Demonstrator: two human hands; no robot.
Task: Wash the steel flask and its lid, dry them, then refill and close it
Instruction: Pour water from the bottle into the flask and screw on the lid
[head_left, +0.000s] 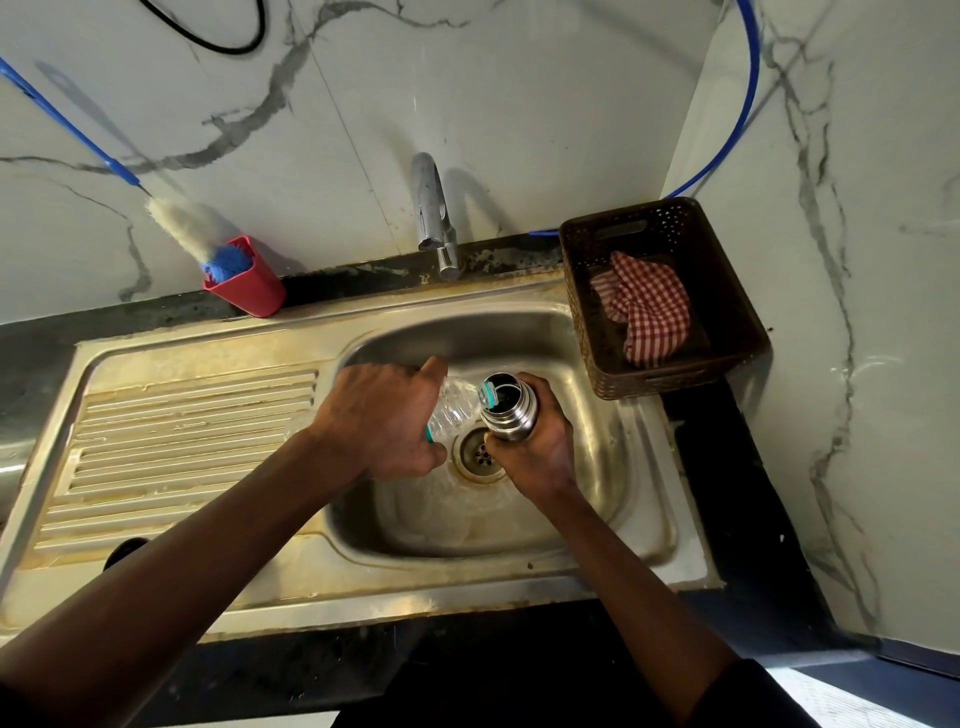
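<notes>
My right hand (535, 447) grips the steel flask (511, 410) upright over the sink basin (597, 467), its mouth open. My left hand (384, 415) holds a clear plastic water bottle (454, 410), tilted so its teal-ringed neck rests at the flask's mouth. A dark round object (124, 552), possibly the lid, shows at the lower left edge of the drainboard beside my forearm.
The tap (436, 213) stands behind the basin. A brown basket (727, 291) at the right holds a red checked cloth (649, 306). A red cup (249, 286) with a bottle brush (192, 228) sits at the back left. The ribbed drainboard (176, 441) lies left.
</notes>
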